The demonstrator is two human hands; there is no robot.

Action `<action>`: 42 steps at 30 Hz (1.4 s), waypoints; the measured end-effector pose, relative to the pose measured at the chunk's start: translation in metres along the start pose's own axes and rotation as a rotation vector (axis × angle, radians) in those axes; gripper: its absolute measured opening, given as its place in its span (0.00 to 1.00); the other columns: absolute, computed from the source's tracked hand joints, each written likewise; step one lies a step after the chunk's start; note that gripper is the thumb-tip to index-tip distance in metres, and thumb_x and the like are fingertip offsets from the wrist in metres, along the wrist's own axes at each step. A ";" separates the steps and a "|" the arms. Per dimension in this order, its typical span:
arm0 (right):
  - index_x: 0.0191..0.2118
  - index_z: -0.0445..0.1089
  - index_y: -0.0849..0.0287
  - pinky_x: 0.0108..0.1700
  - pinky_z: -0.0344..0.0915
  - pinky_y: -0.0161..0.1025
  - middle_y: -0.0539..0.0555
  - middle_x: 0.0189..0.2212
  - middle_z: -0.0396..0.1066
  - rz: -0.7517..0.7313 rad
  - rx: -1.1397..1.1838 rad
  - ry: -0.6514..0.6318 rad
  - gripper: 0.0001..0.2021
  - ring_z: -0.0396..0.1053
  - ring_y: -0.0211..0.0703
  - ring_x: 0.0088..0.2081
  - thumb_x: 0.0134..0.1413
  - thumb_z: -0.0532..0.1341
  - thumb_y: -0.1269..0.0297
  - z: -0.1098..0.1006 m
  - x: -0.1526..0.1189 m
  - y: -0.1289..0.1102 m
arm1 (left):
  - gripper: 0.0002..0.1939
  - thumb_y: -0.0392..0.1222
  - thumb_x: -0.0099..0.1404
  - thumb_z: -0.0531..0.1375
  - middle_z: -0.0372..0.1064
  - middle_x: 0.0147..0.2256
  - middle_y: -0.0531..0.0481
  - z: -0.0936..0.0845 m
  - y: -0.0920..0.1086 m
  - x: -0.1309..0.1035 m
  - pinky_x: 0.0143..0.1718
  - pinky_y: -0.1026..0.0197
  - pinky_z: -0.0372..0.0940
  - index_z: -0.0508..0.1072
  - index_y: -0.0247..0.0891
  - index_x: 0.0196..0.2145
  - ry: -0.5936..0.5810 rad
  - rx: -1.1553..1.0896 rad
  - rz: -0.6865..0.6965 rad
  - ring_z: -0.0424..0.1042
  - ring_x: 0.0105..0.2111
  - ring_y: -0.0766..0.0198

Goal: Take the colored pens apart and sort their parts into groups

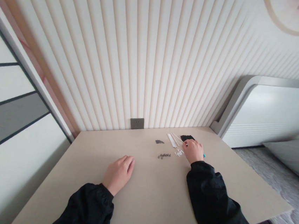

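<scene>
My right hand (193,150) is closed over the far right part of the table, fingertips pinched together. What it holds is too small to make out; a dark speck shows at the fingertips and a blue-green bit (204,155) beside the palm. One thin white stick (178,137) reaches toward these fingers. Just beyond the hand lies a row of black tubes (187,138). Left of it are white sticks (171,140) and small white pieces (179,152). My left hand (119,172) rests on the table with its fingers curled, and nothing shows in it.
Small grey pieces (159,141) and small dark metal-looking parts (164,156) lie in groups on the beige table (149,196). A dark wall socket (137,123) sits at the table's back edge. To the right stands a bed with a pale headboard (271,113).
</scene>
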State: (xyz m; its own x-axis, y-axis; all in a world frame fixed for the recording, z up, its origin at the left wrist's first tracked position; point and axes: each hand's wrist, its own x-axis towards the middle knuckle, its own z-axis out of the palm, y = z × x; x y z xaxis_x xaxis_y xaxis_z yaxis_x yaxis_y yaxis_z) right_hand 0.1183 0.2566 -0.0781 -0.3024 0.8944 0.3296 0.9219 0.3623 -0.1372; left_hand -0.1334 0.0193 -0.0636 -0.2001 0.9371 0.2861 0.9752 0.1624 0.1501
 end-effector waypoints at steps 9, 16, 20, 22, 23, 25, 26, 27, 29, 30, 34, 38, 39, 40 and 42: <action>0.36 0.74 0.57 0.48 0.51 0.46 0.58 0.40 0.74 -0.075 0.032 -0.032 0.14 0.64 0.50 0.46 0.60 0.50 0.64 0.004 -0.004 -0.009 | 0.13 0.41 0.70 0.47 0.71 0.31 0.50 -0.003 0.002 0.000 0.29 0.63 0.59 0.70 0.41 0.35 -0.020 0.002 0.000 0.71 0.31 0.62; 0.37 0.74 0.55 0.55 0.44 0.55 0.56 0.42 0.74 -0.167 0.085 -0.088 0.13 0.62 0.50 0.49 0.60 0.51 0.65 0.010 -0.001 -0.016 | 0.13 0.41 0.70 0.47 0.71 0.31 0.50 -0.003 0.002 -0.001 0.30 0.63 0.58 0.71 0.41 0.35 -0.036 0.001 0.014 0.71 0.31 0.62; 0.33 0.74 0.55 0.56 0.43 0.57 0.56 0.40 0.74 -0.191 0.105 -0.094 0.15 0.63 0.50 0.49 0.61 0.50 0.64 0.009 -0.003 -0.018 | 0.14 0.41 0.70 0.47 0.71 0.31 0.50 -0.003 0.002 -0.001 0.29 0.63 0.58 0.71 0.41 0.35 -0.041 0.003 0.022 0.71 0.31 0.62; 0.32 0.74 0.55 0.56 0.43 0.57 0.56 0.39 0.75 -0.199 0.113 -0.094 0.15 0.63 0.51 0.49 0.61 0.50 0.64 0.007 -0.004 -0.019 | 0.13 0.41 0.70 0.47 0.72 0.31 0.50 -0.002 0.002 -0.001 0.29 0.63 0.58 0.71 0.41 0.34 -0.040 0.001 0.022 0.71 0.30 0.62; 0.31 0.74 0.55 0.56 0.43 0.57 0.56 0.39 0.75 -0.202 0.116 -0.094 0.15 0.63 0.51 0.49 0.61 0.50 0.64 0.006 -0.004 -0.019 | 0.13 0.41 0.70 0.47 0.72 0.31 0.50 -0.002 0.002 0.000 0.29 0.63 0.58 0.71 0.41 0.34 -0.040 -0.002 0.022 0.71 0.30 0.62; 0.30 0.73 0.56 0.56 0.44 0.56 0.57 0.37 0.75 -0.209 0.119 -0.093 0.15 0.63 0.51 0.48 0.61 0.50 0.64 0.004 -0.006 -0.021 | 0.13 0.41 0.70 0.48 0.71 0.31 0.50 -0.003 0.002 0.000 0.30 0.63 0.59 0.71 0.41 0.34 -0.041 -0.007 0.025 0.71 0.30 0.62; 0.30 0.73 0.56 0.56 0.44 0.55 0.57 0.37 0.75 -0.212 0.119 -0.092 0.16 0.63 0.51 0.48 0.61 0.50 0.64 0.003 -0.006 -0.022 | 0.13 0.41 0.70 0.48 0.71 0.31 0.50 -0.003 0.002 0.000 0.30 0.63 0.59 0.71 0.41 0.34 -0.042 -0.008 0.027 0.71 0.30 0.62; 0.31 0.74 0.56 0.56 0.45 0.55 0.57 0.37 0.74 -0.213 0.119 -0.092 0.16 0.63 0.51 0.48 0.61 0.50 0.64 0.002 -0.007 -0.023 | 0.13 0.41 0.70 0.48 0.71 0.31 0.50 -0.003 0.002 0.000 0.30 0.63 0.59 0.71 0.41 0.33 -0.043 -0.006 0.028 0.71 0.30 0.62; 0.32 0.74 0.55 0.55 0.45 0.55 0.57 0.38 0.74 -0.220 0.120 -0.096 0.16 0.63 0.51 0.48 0.61 0.49 0.64 0.001 -0.008 -0.025 | 0.14 0.41 0.70 0.48 0.71 0.30 0.50 -0.003 0.002 0.000 0.29 0.63 0.59 0.71 0.41 0.33 -0.047 -0.003 0.025 0.71 0.30 0.62; 0.33 0.74 0.55 0.55 0.45 0.54 0.57 0.38 0.74 -0.222 0.121 -0.099 0.15 0.64 0.51 0.48 0.61 0.50 0.64 0.001 -0.008 -0.025 | 0.14 0.41 0.70 0.47 0.71 0.30 0.50 -0.002 0.002 0.000 0.29 0.63 0.59 0.71 0.41 0.33 -0.048 -0.002 0.024 0.71 0.30 0.62; 0.38 0.75 0.54 0.55 0.46 0.52 0.56 0.40 0.75 -0.234 0.132 -0.100 0.15 0.64 0.50 0.48 0.62 0.50 0.63 0.001 -0.008 -0.026 | 0.14 0.42 0.70 0.47 0.71 0.31 0.50 -0.002 0.002 0.000 0.30 0.63 0.59 0.71 0.41 0.33 -0.046 -0.011 0.025 0.71 0.31 0.62; 0.44 0.73 0.53 0.55 0.48 0.50 0.56 0.45 0.73 -0.252 0.139 -0.112 0.15 0.64 0.49 0.49 0.62 0.50 0.63 0.002 -0.007 -0.026 | 0.14 0.42 0.70 0.47 0.72 0.31 0.49 -0.001 0.001 0.000 0.30 0.62 0.59 0.71 0.40 0.34 -0.049 -0.019 0.022 0.71 0.31 0.62; 0.45 0.73 0.53 0.55 0.48 0.50 0.55 0.47 0.72 -0.264 0.142 -0.112 0.15 0.63 0.49 0.50 0.62 0.50 0.63 0.002 -0.007 -0.025 | 0.14 0.42 0.70 0.47 0.72 0.31 0.49 -0.002 0.001 0.000 0.30 0.62 0.59 0.71 0.40 0.34 -0.052 -0.018 0.022 0.71 0.31 0.62; 0.47 0.72 0.52 0.56 0.48 0.50 0.55 0.50 0.71 -0.282 0.146 -0.111 0.16 0.62 0.49 0.51 0.62 0.49 0.62 0.003 -0.007 -0.025 | 0.14 0.42 0.70 0.47 0.72 0.31 0.49 -0.002 0.001 0.000 0.30 0.62 0.59 0.71 0.40 0.34 -0.054 -0.016 0.024 0.71 0.31 0.62; 0.51 0.69 0.50 0.57 0.47 0.53 0.54 0.54 0.67 -0.329 0.155 -0.118 0.17 0.60 0.50 0.54 0.63 0.48 0.60 0.003 -0.007 -0.025 | 0.14 0.42 0.70 0.47 0.71 0.31 0.49 -0.002 0.001 0.000 0.30 0.62 0.59 0.71 0.40 0.33 -0.055 -0.011 0.030 0.71 0.31 0.62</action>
State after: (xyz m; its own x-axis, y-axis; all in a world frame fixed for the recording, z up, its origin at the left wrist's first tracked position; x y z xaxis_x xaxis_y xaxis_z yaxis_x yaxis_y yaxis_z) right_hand 0.0967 0.2424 -0.0798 -0.6100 0.7444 0.2714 0.7261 0.6623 -0.1846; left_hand -0.1331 0.0185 -0.0614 -0.1650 0.9572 0.2379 0.9796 0.1310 0.1524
